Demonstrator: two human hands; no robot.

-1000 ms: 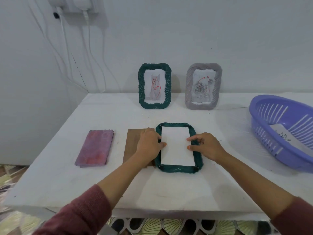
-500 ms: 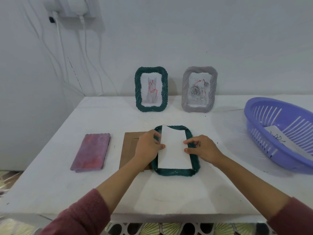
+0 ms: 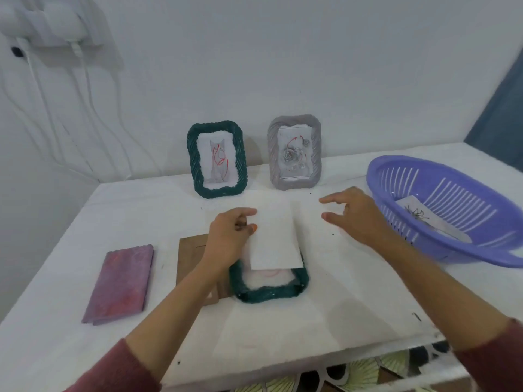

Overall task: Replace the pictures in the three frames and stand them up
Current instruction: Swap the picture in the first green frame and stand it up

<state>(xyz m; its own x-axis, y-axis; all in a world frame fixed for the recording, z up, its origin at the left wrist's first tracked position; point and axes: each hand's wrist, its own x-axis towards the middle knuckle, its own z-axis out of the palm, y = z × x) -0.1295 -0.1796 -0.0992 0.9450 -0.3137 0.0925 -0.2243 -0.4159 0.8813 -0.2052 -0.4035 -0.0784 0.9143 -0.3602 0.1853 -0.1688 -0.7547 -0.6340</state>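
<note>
A white table [image 3: 325, 321] stands pushed against a plain white wall [image 3: 311, 66], its far edge meeting the wall and its left edge running close to a second white wall [image 3: 34, 207] that forms the room's corner. High in that corner a white socket block with plugs [image 3: 53, 22] is fixed to the wall, and several white cables [image 3: 87, 108] hang down from it toward the table's far left corner. At the right edge of view a dark blue-grey surface [image 3: 501, 114] rises. Below the table's near edge, a patterned floor [image 3: 365, 377] shows. The light is soft and even.
</note>
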